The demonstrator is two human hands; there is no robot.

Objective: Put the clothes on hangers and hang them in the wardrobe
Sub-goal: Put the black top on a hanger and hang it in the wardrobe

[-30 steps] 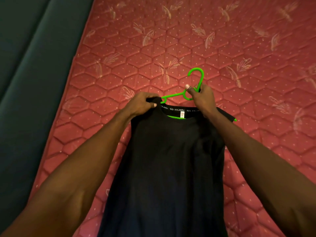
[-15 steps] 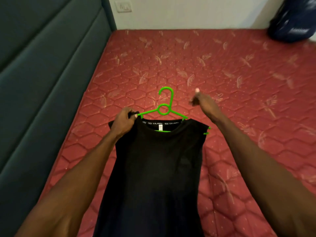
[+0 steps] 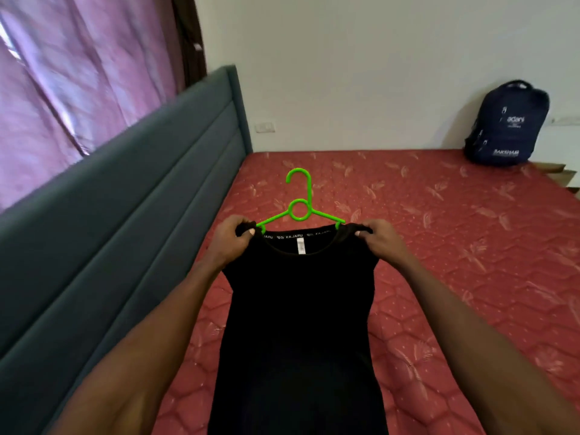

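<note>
The black top (image 3: 298,309) already sits on the green hanger (image 3: 299,208), between the left hand (image 3: 230,243) and right hand (image 3: 381,241), each pinching a shoulder. Hanging it remains; no wardrobe is in view.

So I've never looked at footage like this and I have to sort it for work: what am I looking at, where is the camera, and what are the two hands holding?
There is no machine here. The camera is worn on a person's head and looks forward and down, so the two arms reaching in are the wearer's own. The left hand and the right hand each grip one shoulder of a black top, which sits on a green hanger with its hook pointing up. Below is a red quilted mattress, with a grey padded headboard on the left and a dark backpack against the far wall. No wardrobe is in view.
</note>
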